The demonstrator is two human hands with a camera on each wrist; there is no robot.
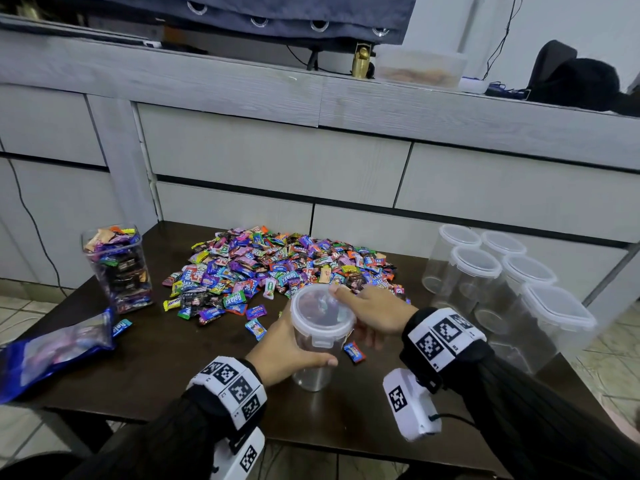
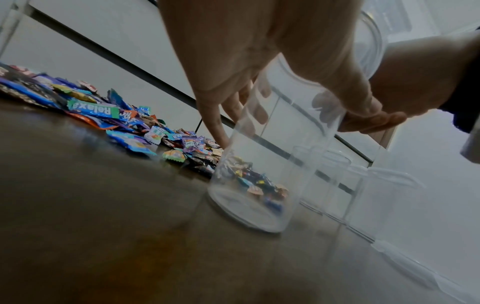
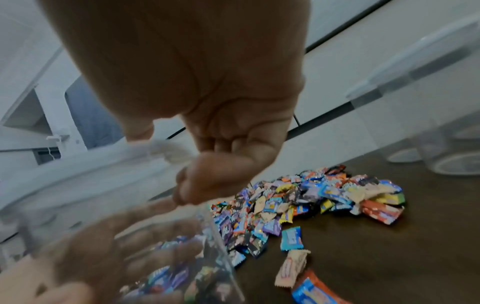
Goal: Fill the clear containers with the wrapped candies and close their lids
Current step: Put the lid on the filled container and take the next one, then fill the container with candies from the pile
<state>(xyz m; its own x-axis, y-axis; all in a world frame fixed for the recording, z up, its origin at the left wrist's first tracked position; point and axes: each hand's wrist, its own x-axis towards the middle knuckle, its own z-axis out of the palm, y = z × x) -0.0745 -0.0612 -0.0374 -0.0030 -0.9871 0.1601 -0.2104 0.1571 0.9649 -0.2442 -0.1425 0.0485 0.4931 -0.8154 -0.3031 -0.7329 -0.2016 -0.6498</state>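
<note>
Wrappers in a crumpled blue plastic bag (image 1: 52, 344) lay at the far left edge of the dark brown wooden tabletop (image 1: 166, 368). Just behind it stood a tall square clear container (image 1: 119, 268), lidless and packed to the rim with sweets. A broad heap of colourful wrapped candies (image 1: 284, 265) covered the middle of the tabletop, with a few strays lying apart toward the near side.

In front of the heap stood a round clear plastic container (image 1: 320, 337) with a translucent lid (image 1: 322, 310) on its top. The left wrist view showed it empty inside, its base (image 2: 244, 211) on the wood. The left hand (image 1: 287, 348) grasped its wall, thumb on the near side and fingers (image 2: 226, 115) wrapped round the far side. The right hand (image 1: 370, 313) held the lid rim, thumb on top and fingers curled beneath the edge.

At the right, a cluster of empty clear lidded containers (image 1: 498, 278) stood close together, well apart from the held one.
</note>
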